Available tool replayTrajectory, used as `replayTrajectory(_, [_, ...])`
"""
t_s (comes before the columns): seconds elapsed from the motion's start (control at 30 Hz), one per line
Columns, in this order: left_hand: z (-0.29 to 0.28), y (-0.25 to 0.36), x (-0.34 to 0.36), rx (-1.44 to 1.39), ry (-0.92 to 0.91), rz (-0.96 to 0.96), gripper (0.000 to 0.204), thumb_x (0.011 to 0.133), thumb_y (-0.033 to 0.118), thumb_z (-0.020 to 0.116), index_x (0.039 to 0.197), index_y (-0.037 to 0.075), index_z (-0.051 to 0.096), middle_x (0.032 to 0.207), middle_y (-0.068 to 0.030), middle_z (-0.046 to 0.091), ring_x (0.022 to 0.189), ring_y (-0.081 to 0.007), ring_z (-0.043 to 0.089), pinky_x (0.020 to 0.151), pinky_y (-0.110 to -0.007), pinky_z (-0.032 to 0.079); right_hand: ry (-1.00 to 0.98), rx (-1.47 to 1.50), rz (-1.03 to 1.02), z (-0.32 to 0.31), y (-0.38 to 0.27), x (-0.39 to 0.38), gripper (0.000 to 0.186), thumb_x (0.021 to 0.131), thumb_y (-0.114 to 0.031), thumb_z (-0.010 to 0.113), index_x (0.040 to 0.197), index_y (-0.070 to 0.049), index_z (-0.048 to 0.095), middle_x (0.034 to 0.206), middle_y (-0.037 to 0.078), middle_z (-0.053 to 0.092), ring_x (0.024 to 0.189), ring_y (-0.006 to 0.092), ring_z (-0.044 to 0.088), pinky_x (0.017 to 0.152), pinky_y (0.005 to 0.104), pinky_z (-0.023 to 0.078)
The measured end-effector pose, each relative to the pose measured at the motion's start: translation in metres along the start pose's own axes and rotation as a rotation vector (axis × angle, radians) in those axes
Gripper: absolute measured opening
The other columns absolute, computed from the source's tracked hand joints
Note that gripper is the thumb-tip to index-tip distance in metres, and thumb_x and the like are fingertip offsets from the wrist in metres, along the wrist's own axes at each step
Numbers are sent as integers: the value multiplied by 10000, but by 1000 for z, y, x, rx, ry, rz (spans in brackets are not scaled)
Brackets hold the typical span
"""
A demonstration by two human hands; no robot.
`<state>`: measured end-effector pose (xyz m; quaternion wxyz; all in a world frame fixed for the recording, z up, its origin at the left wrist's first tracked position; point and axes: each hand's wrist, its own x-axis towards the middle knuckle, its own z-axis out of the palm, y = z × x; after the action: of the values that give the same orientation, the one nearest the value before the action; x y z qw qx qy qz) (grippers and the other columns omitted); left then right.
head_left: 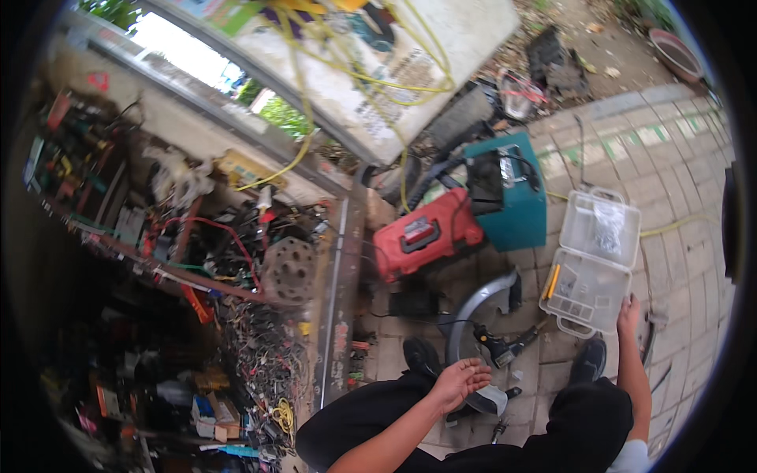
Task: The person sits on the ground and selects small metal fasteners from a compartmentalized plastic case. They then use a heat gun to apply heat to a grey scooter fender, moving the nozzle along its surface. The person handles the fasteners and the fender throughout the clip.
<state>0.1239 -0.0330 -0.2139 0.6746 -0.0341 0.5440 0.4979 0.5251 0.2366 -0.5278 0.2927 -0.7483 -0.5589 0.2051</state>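
My right hand (628, 314) grips the near right edge of a clear plastic parts case (587, 296). The case lies open on the paving, its lid (613, 213) folded back with a clear bag (608, 227) in it. A yellow stick-like item (553, 281) lies in the divided bottom half. Over my left knee, my left hand (460, 384) is closed with its fingers curled together; whatever it may hold is too small to make out. Just beyond it are a curved grey fender-like part (473, 303) and a black tool with yellow marks (503, 349).
A red tool case (426, 235) and a teal box (519, 209) stand ahead. To the left, a metal-edged workbench (335, 315) borders crowded shelves of tools and wires. A yellow cord (303, 118) hangs from a white panel (481, 39).
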Motion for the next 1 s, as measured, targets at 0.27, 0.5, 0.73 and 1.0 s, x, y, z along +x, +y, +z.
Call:
replayTrajectory(0.27, [-4,56,-140,165,103,150,219,981,201,585,1093,14,573,999,-134,662,841,-200,673,752,-304,574,-855,769,124,-170,-196,-90,308,965,-256,532,1071,5,654,962,74,668,864,152,616,739,295,465])
replayTrajectory(0.5, [-42,111,-236,9,179,512,167,964,173,615,1047,29,618,645,-10,513,487,-114,435,469,-251,344,-1046,872,173,-302,-218,-145,346,981,-305,517,886,5,638,866,71,632,739,155,570,659,301,465])
replayTrajectory(0.73, [-32,149,-226,-193,22,410,244,969,177,542,1167,39,579,932,-59,637,780,-204,617,730,-347,503,-212,456,-39,-352,-209,-164,400,984,-333,515,769,-6,597,839,99,610,723,157,550,673,304,461])
replayTrajectory(1.0, [-19,144,-192,-89,-183,464,288,955,75,570,1236,12,555,1070,-123,663,974,-242,666,868,-376,551,-564,775,147,-367,-268,-193,516,997,-413,438,960,49,664,991,187,687,893,229,646,849,343,514])
